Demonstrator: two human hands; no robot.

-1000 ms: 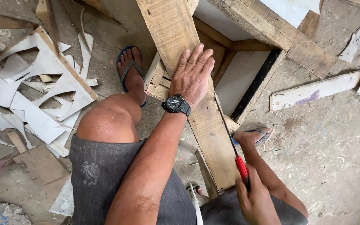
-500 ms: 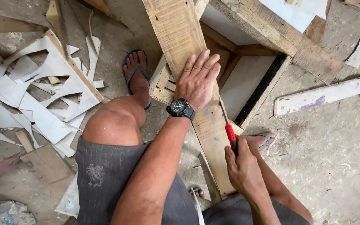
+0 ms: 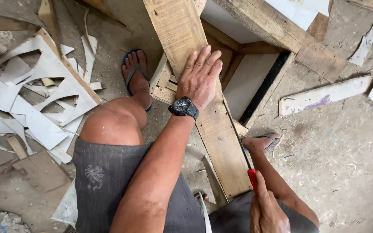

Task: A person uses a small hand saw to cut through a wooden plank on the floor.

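My left hand (image 3: 201,77) lies flat, fingers apart, on a long rough wooden plank (image 3: 182,30) that runs from the top middle down to my lap. A black watch (image 3: 183,107) is on that wrist. My right hand (image 3: 267,211), at the bottom right, is closed around the red handle (image 3: 252,179) of a thin tool. Its dark blade (image 3: 237,138) runs along the plank's right edge. Both knees are bent; my left foot in a blue sandal (image 3: 135,73) is beside the plank.
A wooden frame with a white panel (image 3: 249,80) lies under the plank at the top right. Several torn white sheet scraps (image 3: 31,99) and wood offcuts lie on the dusty concrete floor at the left. A white strip (image 3: 324,100) lies at the right.
My right hand with the red-handled tool pushed up along the plank's edge, then drew back down toward my lap. My left hand stayed pressed on the plank.
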